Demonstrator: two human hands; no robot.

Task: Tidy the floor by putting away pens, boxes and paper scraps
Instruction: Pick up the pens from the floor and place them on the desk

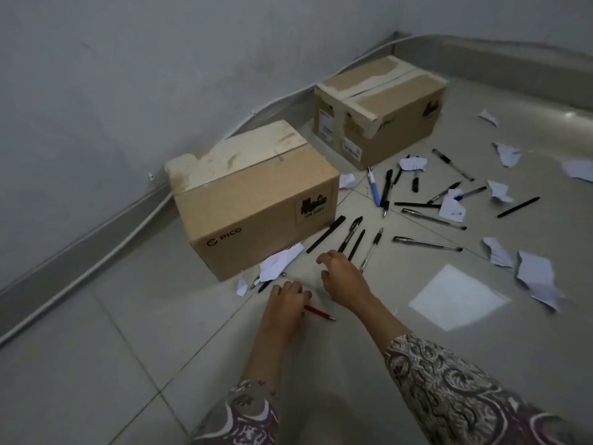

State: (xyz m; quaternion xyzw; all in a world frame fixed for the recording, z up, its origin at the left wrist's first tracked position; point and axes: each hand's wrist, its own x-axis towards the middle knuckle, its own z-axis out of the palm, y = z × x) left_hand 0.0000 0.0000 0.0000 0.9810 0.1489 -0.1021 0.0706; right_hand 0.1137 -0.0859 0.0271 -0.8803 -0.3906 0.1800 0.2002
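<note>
Left hand point(286, 299) curled round a red pen point(319, 313) lying on the floor point(134, 332), long axis slanting down-right, tip toward the right; right hand point(341, 275) hovering empty, fingers loosely bent, near black pens point(325, 234) beside the cardboard box point(256, 200).

Two boxes point(256, 197), about eighteen pens point(325, 234), eleven-odd paper scraps point(536, 277).

The left hand point(286, 300) covers the red pen's point(319, 313) upper end; at the right edge a paper scrap point(579, 170) is cut off
</note>
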